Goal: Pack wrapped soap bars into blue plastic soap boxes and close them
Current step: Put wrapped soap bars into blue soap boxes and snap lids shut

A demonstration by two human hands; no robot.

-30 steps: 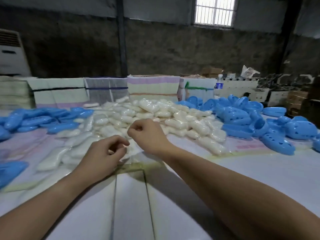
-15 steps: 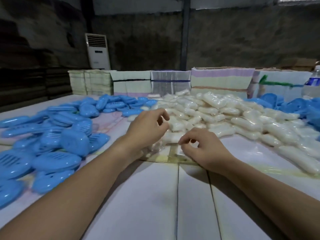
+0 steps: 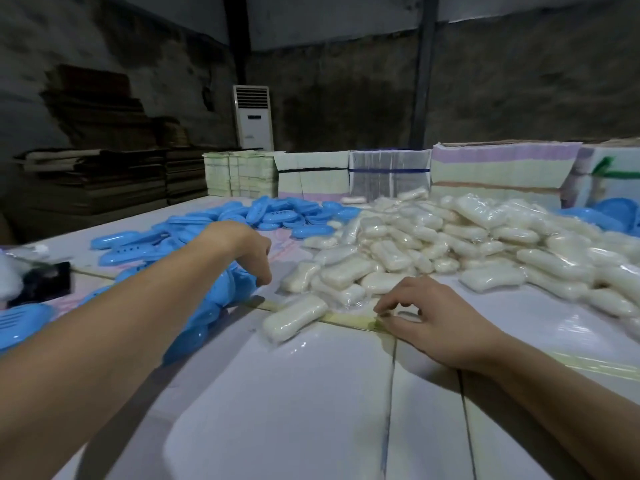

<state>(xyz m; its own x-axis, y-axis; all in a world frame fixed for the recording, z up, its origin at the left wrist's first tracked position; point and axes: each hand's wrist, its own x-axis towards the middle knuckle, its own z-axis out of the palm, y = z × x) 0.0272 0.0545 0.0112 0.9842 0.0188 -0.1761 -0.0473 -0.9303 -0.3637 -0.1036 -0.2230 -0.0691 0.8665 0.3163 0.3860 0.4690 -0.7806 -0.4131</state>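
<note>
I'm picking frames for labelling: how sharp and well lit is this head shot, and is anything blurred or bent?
Head view: the soap pile and right hand are fairly sharp; the left hand and blue boxes beneath it are smeared by motion; the back wall is dim; the wrap shows small glints; the wide lens bows the table seams at the edges.

Bare forearms, no sleeves; left hand, right hand.

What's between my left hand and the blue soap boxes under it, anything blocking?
Nothing visible blocks it. The left hand hangs with fingers pointing down just above the near blue soap boxes, with only open air between. The wrapped soap bars lie off to the right.
</note>
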